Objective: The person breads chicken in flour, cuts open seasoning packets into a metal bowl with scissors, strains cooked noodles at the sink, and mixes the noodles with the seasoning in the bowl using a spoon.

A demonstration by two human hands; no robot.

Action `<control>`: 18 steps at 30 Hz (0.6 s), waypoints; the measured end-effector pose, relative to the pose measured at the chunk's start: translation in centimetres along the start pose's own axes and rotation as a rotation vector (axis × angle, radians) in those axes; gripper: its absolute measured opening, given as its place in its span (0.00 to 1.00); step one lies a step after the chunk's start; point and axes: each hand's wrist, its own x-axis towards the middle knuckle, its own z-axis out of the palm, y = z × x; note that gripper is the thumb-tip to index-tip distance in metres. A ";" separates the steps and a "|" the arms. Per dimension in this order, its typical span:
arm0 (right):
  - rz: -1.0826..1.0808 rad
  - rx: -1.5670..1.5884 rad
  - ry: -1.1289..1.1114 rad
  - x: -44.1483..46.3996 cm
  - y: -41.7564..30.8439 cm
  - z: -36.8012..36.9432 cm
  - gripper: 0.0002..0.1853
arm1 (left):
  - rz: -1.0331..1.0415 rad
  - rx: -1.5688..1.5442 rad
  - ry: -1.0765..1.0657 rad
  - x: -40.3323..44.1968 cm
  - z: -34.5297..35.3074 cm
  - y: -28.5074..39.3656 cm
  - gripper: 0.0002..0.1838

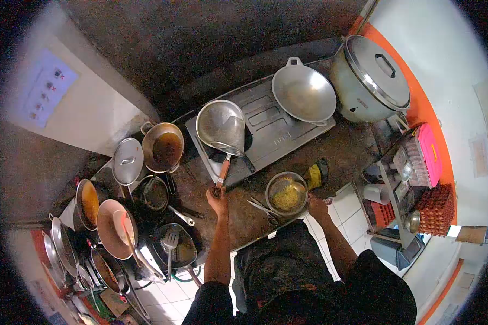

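My left hand (218,200) is closed around the wooden handle of a steel saucepan (209,122), which sits over the left side of the grey gas stove (282,143). The pan's inner wall looks shiny. My right hand (318,207) is closed at the right edge of a round metal pan (274,184), seemingly on its short handle, which the fingers mostly hide. Yellow, shredded-looking food (288,198) lies in that pan. Just left of it, scissors (261,206) rest on the dark counter.
A wok (303,92) stands on the stove's right side, beside a large lidded pot (358,86). Several pans crowd the left, among them a brown pan (109,219) and one holding a slotted turner (171,241). A shelf with egg trays (434,208) stands at right.
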 end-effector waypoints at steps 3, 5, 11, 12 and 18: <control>0.007 0.331 0.103 0.2 2.3 4.5 0.19 | -0.055 -0.137 0.020 -0.1 0.1 0.0 0.19; 0.032 0.641 0.112 0.3 2.2 5.3 0.19 | -0.070 -0.129 0.017 -0.2 -0.1 -0.8 0.19; 0.063 0.132 -0.068 1.0 -1.7 1.9 0.22 | 0.013 0.177 0.051 -0.4 -0.9 2.7 0.18; 0.010 0.089 -0.113 0.9 -3.1 -1.1 0.22 | 0.005 0.131 0.029 -0.4 -0.9 2.5 0.17; -0.123 0.167 0.072 0.2 -3.3 -2.6 0.21 | -0.037 -0.067 -0.134 -0.7 -1.5 1.9 0.12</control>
